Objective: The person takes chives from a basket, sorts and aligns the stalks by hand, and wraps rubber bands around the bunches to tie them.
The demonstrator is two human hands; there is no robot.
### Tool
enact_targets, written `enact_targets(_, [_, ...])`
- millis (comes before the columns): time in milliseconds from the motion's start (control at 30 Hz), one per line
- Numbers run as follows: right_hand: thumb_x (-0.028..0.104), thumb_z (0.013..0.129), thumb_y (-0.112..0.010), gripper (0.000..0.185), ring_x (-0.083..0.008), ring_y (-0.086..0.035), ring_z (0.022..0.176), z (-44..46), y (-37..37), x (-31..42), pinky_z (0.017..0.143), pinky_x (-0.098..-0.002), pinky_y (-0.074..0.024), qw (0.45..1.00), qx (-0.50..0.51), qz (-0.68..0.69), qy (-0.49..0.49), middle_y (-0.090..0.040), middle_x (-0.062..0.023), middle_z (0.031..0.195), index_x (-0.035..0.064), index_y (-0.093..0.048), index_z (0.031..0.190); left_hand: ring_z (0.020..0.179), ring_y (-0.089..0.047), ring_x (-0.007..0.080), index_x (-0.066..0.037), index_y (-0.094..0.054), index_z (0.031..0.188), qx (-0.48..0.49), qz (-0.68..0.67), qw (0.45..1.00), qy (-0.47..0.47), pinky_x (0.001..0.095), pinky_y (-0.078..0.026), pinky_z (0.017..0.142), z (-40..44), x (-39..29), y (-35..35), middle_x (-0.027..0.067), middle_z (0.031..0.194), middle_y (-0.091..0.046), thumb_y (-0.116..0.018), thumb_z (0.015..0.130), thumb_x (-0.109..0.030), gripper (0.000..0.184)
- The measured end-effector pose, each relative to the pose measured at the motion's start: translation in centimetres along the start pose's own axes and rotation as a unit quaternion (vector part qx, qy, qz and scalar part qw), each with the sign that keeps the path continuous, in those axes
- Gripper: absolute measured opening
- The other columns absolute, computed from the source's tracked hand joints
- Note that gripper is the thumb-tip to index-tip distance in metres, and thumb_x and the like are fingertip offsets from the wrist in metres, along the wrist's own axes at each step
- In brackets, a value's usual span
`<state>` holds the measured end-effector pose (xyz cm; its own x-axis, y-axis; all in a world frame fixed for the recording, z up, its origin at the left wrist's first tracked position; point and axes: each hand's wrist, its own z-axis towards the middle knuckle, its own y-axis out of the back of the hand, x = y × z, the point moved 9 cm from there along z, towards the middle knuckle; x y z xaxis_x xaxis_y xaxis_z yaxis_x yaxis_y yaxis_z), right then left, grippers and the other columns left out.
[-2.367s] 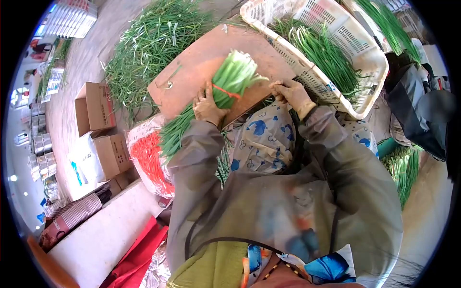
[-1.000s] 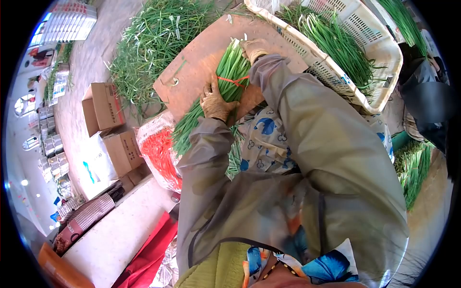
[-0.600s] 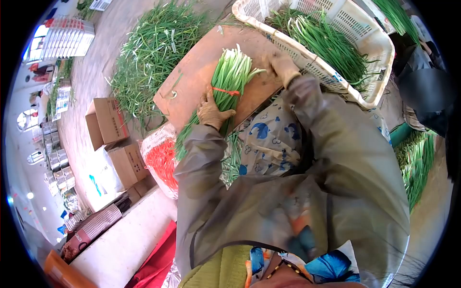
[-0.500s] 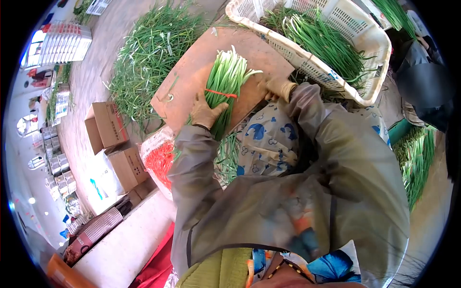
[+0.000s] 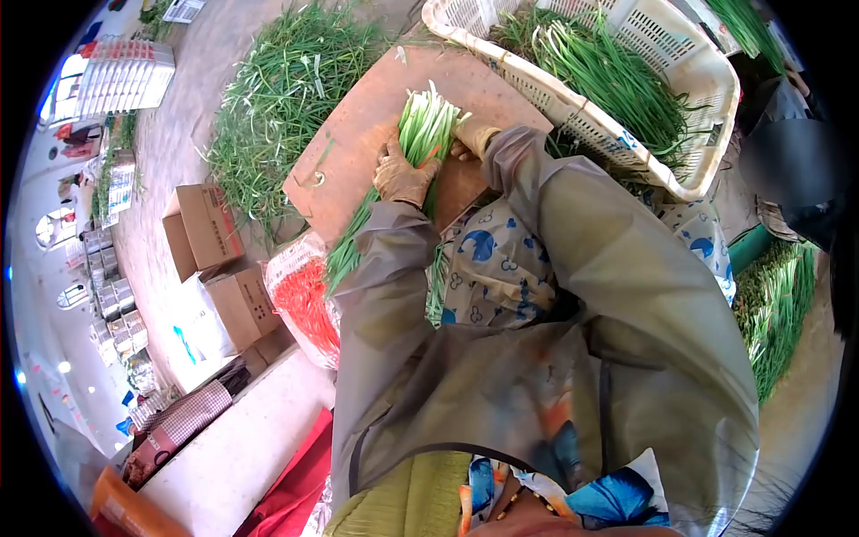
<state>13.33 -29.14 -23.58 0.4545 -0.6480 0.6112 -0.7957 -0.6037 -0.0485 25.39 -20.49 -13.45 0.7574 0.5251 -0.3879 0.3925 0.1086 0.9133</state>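
A bundle of green chives with white stalk ends lies over a reddish-brown board. Its white ends point away from me, and its leaves trail toward my lap. An orange-red tie runs around it, partly covered. My gloved left hand is closed around the bundle at the tie. Just right of the white ends is my gloved right hand, its fingers curled against the bundle's side; whatever they pinch is hidden.
Loose chives are heaped left of the board. A white plastic crate holding more chives stands at the right. A bag of red ties and cardboard boxes sit at the left. More chives lie far right.
My right hand has moved from the board's right edge to the bundle's white ends. My left hand has shifted up over the tie, and the leaves now swing out to the left.
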Motion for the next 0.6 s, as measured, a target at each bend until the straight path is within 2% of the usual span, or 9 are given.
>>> enact_targets(100, [0.024,0.087,-0.053,0.024,-0.0207,-0.059,0.058,0.9,-0.3,0.6,0.047,-0.0316,-0.047,0.998,0.0,0.017,0.058,-0.06,-0.0106,0.072,0.0008,-0.058,0.087,0.111,-0.05,0.0336,-0.01,-0.029,0.136,0.0,0.011,0.999,0.039,0.0394,-0.042,0.091,0.5,0.9,0.1,0.0211,0.126,-0.046,-0.077,0.061,-0.034,0.092])
enact_targets(167, [0.021,0.086,-0.053,0.024,-0.0206,-0.06,0.06,0.5,-0.3,0.9,0.047,-0.0313,-0.0463,0.995,0.016,0.051,0.082,-0.061,-0.0115,0.074,-0.0015,-0.059,0.088,0.105,-0.054,0.0287,-0.008,-0.032,0.133,0.004,-0.173,0.985,-0.009,0.0356,-0.043,0.089,1.4,3.0,-0.4,0.0172,0.118,-0.052,-0.075,0.065,-0.024,0.081])
enact_targets(200, [0.02,0.086,-0.051,0.024,-0.0209,-0.06,0.057,0.1,-0.6,1.3,0.045,-0.0309,-0.0462,0.99,0.043,0.081,0.107,-0.062,-0.0122,0.075,-0.0022,-0.059,0.089,0.101,-0.055,0.0343,-0.007,-0.035,0.13,0.029,-0.388,0.919,-0.062,0.0385,-0.043,0.087,2.5,3.9,-1.8,0.0205,0.109,-0.056,-0.076,0.061,-0.033,0.084])
enact_targets(233, [0.02,0.086,-0.049,0.025,-0.0212,-0.06,0.055,0.2,-1.0,1.3,0.043,-0.0306,-0.046,0.982,0.069,0.112,0.132,-0.064,-0.0129,0.075,-0.0029,-0.06,0.09,0.101,-0.055,0.0343,-0.007,-0.035,0.13,0.033,-0.387,0.92,-0.058,0.0385,-0.043,0.087,2.7,4.2,-1.6,0.0205,0.109,-0.056,-0.076,0.061,-0.033,0.084])
enact_targets(367, [0.017,0.085,-0.052,0.02,-0.0219,-0.062,0.057,-0.5,-1.5,3.4,0.041,-0.0312,-0.0461,0.992,0.047,-0.054,0.105,-0.065,-0.0142,0.077,-0.0003,-0.061,0.089,0.106,-0.053,0.0282,-0.002,-0.031,0.132,0.115,-0.194,0.971,-0.081,0.0357,-0.043,0.089,1.7,1.0,0.1,0.0162,0.121,-0.05,-0.074,0.068,-0.021,0.079])
enact_targets(433, [0.018,0.086,-0.052,0.021,-0.0225,-0.063,0.057,1.4,-1.3,3.7,0.041,-0.0309,-0.0461,0.987,0.019,-0.062,0.15,-0.065,-0.0155,0.079,0.0013,-0.062,0.092,0.114,-0.046,0.0331,-0.003,-0.031,0.133,-0.045,0.027,0.998,-0.022,0.04,-0.039,0.093,-0.1,0.4,3.1,0.0193,0.129,-0.043,-0.078,0.062,-0.034,0.09])
enact_targets(500, [0.006,0.083,-0.051,0.023,-0.0186,-0.062,0.061,2.9,-1.4,3.3,0.045,-0.0281,-0.0493,0.98,0.005,-0.152,0.127,-0.064,-0.012,0.079,0.0021,-0.057,0.105,0.121,-0.038,0.0357,-0.004,-0.026,0.136,-0.067,0.05,0.996,-0.02,0.0436,-0.034,0.097,-2.1,0.3,3.4,0.0212,0.135,-0.036,-0.079,0.056,-0.045,0.104])
enact_targets(567, [0.006,0.082,-0.053,0.026,-0.0184,-0.061,0.057,1.7,-1.7,3.0,0.045,-0.0284,-0.0492,0.986,0.009,-0.107,0.131,-0.063,-0.0117,0.079,0.0025,-0.056,0.108,0.128,-0.028,0.0352,-0.008,-0.019,0.139,-0.014,0.133,0.989,0.055,0.0451,-0.021,0.106,-4.1,2.4,1.2,0.0196,0.137,-0.033,-0.08,0.055,-0.043,0.11])
enact_targets(600, [0.004,0.081,-0.053,0.022,-0.0197,-0.062,0.059,0.3,-2.9,4.2,0.046,-0.0294,-0.049,0.975,0.08,-0.023,0.206,-0.064,-0.0134,0.078,0.0018,-0.059,0.102,0.127,-0.03,0.0334,-0.01,-0.013,0.141,-0.036,0.155,0.986,0.053,0.0448,-0.024,0.105,-4.4,2.9,0.9,0.0164,0.137,-0.033,-0.081,0.053,-0.041,0.116])
